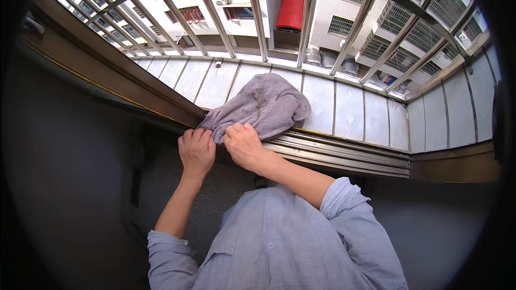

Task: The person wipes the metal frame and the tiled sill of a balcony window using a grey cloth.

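Observation:
A greyish-purple cloth [268, 102] with dark dirt smudges lies bunched over the sliding window track [338, 153] and onto the white tiled sill [318, 100]. My right hand [244, 143] grips the cloth's near edge, with its fingers curled into the fabric. Close beside it, my left hand [196, 149] has its fingers bent over the cloth's left corner, near the foot of the brown window sash [161, 100]. The part of the track beneath the cloth is hidden.
Metal security bars [252, 16] rise along the sill's outer edge. A small knob-like object [218, 64] sits on the tiles. A tiled side wall [451, 108] closes off the right end. Beyond the bars are buildings and a red awning-like cover [290, 10], far below.

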`<state>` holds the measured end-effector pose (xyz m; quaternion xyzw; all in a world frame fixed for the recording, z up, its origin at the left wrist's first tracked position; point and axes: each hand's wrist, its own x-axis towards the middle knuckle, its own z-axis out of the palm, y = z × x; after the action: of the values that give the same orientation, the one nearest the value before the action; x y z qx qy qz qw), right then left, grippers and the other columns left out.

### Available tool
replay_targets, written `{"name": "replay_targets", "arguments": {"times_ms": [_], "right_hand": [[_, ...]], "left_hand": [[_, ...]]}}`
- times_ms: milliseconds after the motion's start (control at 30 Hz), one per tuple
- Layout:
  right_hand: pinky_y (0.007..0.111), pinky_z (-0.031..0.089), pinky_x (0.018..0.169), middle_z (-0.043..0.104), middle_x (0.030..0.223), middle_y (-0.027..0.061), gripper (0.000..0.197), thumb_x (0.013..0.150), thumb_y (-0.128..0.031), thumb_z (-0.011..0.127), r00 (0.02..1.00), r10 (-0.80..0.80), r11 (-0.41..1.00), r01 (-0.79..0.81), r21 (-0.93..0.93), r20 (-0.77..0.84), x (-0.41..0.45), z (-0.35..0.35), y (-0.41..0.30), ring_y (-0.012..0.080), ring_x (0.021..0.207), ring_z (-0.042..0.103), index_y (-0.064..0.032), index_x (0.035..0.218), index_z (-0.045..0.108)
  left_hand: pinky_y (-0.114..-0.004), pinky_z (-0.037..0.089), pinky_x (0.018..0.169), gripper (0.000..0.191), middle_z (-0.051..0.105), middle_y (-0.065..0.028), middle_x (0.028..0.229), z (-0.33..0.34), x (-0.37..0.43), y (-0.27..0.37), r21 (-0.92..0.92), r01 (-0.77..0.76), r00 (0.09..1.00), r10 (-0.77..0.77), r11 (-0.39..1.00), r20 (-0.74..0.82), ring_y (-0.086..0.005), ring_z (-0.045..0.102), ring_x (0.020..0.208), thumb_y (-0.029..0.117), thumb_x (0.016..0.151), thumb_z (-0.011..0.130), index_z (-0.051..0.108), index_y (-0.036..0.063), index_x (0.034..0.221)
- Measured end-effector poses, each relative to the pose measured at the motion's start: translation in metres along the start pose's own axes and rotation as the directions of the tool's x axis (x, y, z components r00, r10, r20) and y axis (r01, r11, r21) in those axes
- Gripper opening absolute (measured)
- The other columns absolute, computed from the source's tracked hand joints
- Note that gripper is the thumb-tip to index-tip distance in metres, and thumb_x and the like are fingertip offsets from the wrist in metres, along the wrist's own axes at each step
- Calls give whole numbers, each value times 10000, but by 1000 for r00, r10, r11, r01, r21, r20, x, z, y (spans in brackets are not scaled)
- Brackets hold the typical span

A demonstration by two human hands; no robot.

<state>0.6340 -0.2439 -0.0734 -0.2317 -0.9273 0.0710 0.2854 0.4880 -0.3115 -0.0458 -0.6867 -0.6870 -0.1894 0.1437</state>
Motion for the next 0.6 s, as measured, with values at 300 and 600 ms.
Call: {"name": "replay_targets", "arguments": {"times_ms": [300,600], "right_hand": [[358,353,667,492,717,47,22,669,-91,580,989,106,992,-98,-76,107,-101,-112,44,220,718,495,-99,683,564],[350,362,655,504,761,53,66,640,-90,603,994,107,994,-106,-25,37,-60,-56,24,220,768,499,-107,668,545]], "left_hand": [[-382,391,653,97,489,-90,749,23,7,121,-473,-160,981,193,866,21,-273,499,746,96,696,635,554,53,727],[-368,373,654,77,550,-24,772,6,10,40,-152,-160,985,168,975,35,-223,516,762,114,716,640,625,96,789]]}}
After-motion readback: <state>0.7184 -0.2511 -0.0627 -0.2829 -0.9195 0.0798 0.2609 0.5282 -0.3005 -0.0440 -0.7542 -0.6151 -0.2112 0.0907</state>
